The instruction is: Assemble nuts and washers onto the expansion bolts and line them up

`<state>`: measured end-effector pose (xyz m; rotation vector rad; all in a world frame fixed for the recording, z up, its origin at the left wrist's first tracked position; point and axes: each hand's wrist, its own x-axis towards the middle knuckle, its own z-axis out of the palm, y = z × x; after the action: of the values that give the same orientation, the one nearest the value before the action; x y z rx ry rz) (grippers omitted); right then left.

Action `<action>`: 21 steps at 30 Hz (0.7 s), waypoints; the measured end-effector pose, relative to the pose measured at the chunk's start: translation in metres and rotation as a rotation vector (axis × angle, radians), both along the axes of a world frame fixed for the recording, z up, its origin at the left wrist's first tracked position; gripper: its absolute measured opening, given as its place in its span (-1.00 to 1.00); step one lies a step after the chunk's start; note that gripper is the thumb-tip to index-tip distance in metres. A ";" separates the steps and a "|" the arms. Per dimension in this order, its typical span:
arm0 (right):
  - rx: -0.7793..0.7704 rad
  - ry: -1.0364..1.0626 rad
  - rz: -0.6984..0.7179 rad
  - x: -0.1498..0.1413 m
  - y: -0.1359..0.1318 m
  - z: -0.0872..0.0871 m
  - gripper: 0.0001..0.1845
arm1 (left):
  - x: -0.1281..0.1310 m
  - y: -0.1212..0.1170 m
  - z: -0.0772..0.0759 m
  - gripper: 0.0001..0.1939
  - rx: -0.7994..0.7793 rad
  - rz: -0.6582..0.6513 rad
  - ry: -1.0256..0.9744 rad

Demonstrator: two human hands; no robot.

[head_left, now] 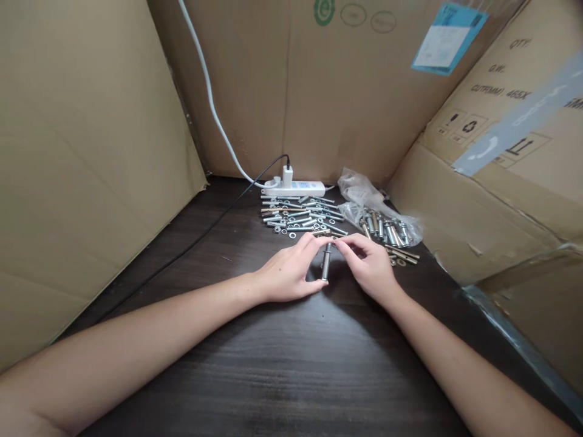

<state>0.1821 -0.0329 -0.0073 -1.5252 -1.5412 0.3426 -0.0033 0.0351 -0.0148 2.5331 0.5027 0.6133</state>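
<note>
An expansion bolt (326, 266) with a metal sleeve stands nearly upright between the thumb and fingers of my left hand (291, 268). The thumb presses on its lower end, and the fingertips meet its top. At that upper end, my right hand (368, 264) has its thumb and index finger pinched together. What sits in the right fingertips, if anything, is too small to make out. Just beyond the hands lie loose bolts (298, 213) with several washers (292, 235) and nuts among them.
Several assembled bolts (392, 232) lie on a clear plastic bag (359, 189) at the back right. A white power strip (296, 189) with a plugged-in charger (287, 176) stands behind. A black cable (200, 237) crosses the dark table (291, 370). Cardboard walls (246, 79) enclose the left, back and right.
</note>
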 end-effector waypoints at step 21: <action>-0.132 0.488 -0.038 -0.007 0.003 -0.010 -0.67 | 0.002 -0.001 0.002 -0.21 0.077 -0.002 0.132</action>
<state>0.1754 -0.0299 -0.0169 -1.4334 -1.1204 0.7460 -0.0015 0.0345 -0.0127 2.6588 0.5322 0.4754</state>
